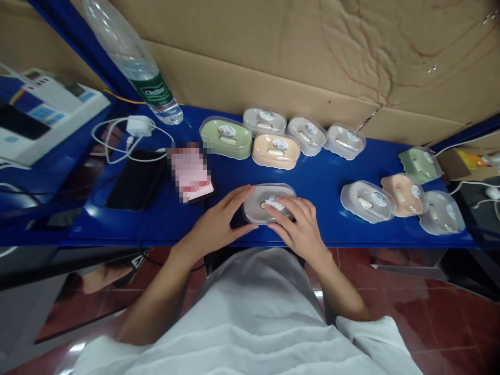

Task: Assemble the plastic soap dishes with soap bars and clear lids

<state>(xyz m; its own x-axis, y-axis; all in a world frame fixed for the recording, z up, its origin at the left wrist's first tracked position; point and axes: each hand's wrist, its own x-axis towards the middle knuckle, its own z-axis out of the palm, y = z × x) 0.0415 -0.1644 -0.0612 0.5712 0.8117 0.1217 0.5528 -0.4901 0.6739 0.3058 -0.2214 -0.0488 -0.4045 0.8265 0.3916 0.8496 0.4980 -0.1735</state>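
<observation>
A grey soap box (254, 204) with a clear lid lies at the front of the blue table, between my hands. My left hand (222, 221) spans its left end, thumb at the near edge and fingers at the far edge. My right hand (299, 224) is over its right end, fingertips on the white label (274, 203) and thumb near the front edge. The fingers partly cover the label and the lid's right side. Behind it stand a green soap box (240, 136), a peach soap box (275, 156) and several grey ones (307, 140).
More lidded soap boxes (367, 203) sit at the right. To the left are a phone with a lit, blurred screen (191, 172), a dark phone (136, 182), a white charger (139, 126) and a water bottle (152, 88). A cardboard sheet (250, 73) backs the blue table (320, 182).
</observation>
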